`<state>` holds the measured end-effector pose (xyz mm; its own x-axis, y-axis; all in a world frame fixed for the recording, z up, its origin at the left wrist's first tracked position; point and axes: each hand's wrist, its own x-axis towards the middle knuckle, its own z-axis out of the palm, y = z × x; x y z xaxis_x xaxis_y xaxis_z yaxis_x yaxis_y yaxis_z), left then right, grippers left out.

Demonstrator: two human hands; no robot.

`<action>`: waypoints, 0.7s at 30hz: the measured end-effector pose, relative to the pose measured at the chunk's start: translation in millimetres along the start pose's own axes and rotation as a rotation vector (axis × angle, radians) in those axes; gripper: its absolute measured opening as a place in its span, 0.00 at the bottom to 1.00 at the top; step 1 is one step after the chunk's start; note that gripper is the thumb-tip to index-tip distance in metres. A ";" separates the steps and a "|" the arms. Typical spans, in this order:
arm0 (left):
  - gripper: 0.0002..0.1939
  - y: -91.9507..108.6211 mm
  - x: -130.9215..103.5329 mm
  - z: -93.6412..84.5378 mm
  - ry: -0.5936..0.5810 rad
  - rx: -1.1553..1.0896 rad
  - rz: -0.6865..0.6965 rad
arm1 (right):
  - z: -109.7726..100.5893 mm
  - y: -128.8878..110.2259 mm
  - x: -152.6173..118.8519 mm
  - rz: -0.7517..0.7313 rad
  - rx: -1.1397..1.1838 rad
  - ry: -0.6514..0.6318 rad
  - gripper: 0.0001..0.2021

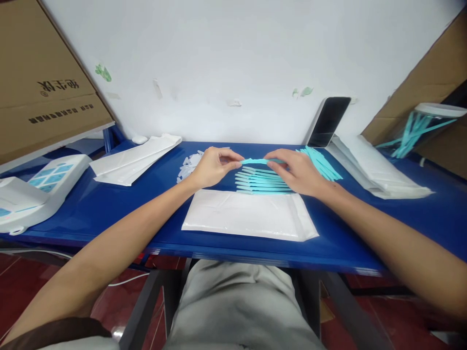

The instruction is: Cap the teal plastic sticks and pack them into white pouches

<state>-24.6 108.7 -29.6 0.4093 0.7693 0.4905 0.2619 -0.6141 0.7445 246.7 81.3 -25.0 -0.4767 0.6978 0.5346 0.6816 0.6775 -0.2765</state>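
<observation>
The left hand [215,167] and the right hand [297,170] hold together one thin turquoise stick [255,161], lying nearly level between them. On the left hand, the thumb and fingertips are pinching one end; on the right hand, the thumb and fingers are pinching near the other end. The stick is at the far side of a row of turquoise sticks [262,182], and I cannot tell if it touches them. The right hand covers some right ends of this row.

Nearer to the person, just beside the row, lies a white packet [248,216]. Between its near edge and the front edge of the blue table [156,180] runs a narrow band of blue. The back edge of the table meets the white wall [233,63].

Small translucent pieces [188,165] lie close to the left hand, which partly hides them. Beyond the right hand is a pile of loose turquoise sticks [324,163], and behind it a smartphone [332,121] leans, so this side offers little room.
</observation>
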 end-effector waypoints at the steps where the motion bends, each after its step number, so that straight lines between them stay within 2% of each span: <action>1: 0.07 2.2 -0.1 0.2 -0.003 -0.025 -0.017 | 0.1 -1.8 -0.4 -0.004 0.002 -0.002 0.16; 7: 0.08 8.8 -1.8 4.8 0.011 -0.111 -0.068 | 5.9 -11.2 -3.5 -0.043 0.009 0.020 0.16; 14: 0.12 8.9 -1.0 6.9 0.054 -0.097 0.001 | 7.0 -14.3 -4.5 -0.055 0.003 0.054 0.16; 18: 0.13 19.0 2.2 -1.2 0.010 0.113 0.104 | 8.4 -10.6 -0.2 -0.059 0.011 -0.026 0.17; 21: 0.14 19.1 6.1 -16.9 0.094 0.387 0.159 | 11.2 -0.3 2.6 -0.058 -0.019 -0.076 0.19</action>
<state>-31.8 104.7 -4.7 0.3942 0.6618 0.6377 0.5179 -0.7332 0.4407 239.1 85.4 -32.5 -0.5563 0.6736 0.4866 0.6616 0.7133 -0.2311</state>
